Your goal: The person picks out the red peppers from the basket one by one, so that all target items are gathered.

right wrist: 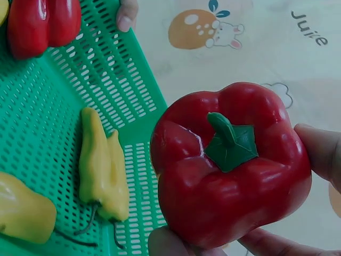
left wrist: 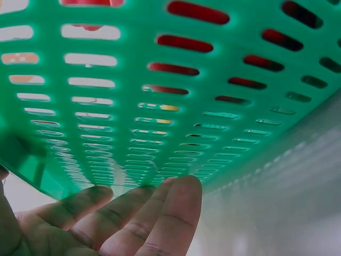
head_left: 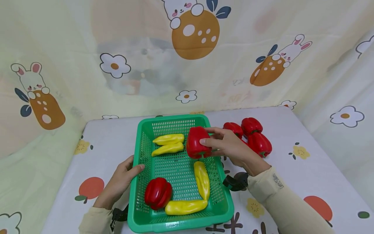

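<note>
Between thumb and fingers, my right hand [head_left: 229, 144] holds a red bell pepper [head_left: 198, 143] over the right side of a green plastic basket [head_left: 181, 224]. In the right wrist view, the pepper's green stem [right wrist: 226, 141] faces the camera. At the basket's left rim, my left hand [head_left: 124, 178] has its thumb over the edge and its fingers against the outer wall, as the left wrist view shows. Inside the basket are another red bell pepper [head_left: 158, 193], two yellow peppers [head_left: 168, 144] at the back, one yellow pepper [head_left: 202, 180] at the right and one yellow pepper [head_left: 186, 207] in front.
Several red bell peppers [head_left: 259, 143] lie grouped on the table right of the basket, partly hidden by my right hand. A patterned cloth [head_left: 292, 185] covers the table. Behind it hangs a printed curtain [head_left: 146, 87] with rabbits and flowers.
</note>
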`<state>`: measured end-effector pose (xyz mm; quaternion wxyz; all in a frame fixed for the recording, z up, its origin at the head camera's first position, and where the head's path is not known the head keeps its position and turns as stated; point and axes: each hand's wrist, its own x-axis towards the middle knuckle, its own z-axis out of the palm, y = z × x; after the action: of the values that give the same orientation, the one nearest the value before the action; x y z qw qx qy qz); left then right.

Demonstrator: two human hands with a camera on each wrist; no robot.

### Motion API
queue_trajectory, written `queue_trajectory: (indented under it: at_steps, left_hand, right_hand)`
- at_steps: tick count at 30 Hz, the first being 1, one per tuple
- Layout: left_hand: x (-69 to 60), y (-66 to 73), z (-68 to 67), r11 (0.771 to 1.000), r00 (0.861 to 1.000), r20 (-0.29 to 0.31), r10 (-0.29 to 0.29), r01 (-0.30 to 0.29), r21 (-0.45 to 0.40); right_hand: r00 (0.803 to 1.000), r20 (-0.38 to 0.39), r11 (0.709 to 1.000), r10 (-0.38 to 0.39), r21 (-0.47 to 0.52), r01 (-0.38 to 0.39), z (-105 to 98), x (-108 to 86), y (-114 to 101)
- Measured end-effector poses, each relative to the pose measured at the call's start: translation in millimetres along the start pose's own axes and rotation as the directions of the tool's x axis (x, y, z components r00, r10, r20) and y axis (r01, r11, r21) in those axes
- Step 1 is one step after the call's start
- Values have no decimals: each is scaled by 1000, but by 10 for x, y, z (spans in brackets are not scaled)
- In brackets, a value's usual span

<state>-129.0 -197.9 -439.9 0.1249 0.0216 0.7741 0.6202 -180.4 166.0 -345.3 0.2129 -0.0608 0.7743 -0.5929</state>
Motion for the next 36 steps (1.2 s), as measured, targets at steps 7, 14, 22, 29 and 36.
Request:
queue_trajectory:
  at_steps: [7,14,22,29,36]
  left_hand:
    - [20,0,-5,1000,1000,4,0,0,2]
    - [31,2,1,1000,1000,1,0,0,14]
    - [9,-1,16,1000,1000,3,-23,23,5]
    - [-1,3,12,1000,1000,-1,-20,20,2]
    - [-11,13,-1,1000,1000,-8,-29,29,4]
  right_hand:
    - [1000,-22,1000,-19,-7,19,-132,-133,34]
    - [995,-94,998,17,-54,-22,-247,-292,109]
    - [990,-143,996,7,-84,-20,-325,-435,235]
    - [988,-154,1000,3,-20,-6,-438,-554,312]
    - [987,-157,1000,-15,20,19,-522,-618,384]
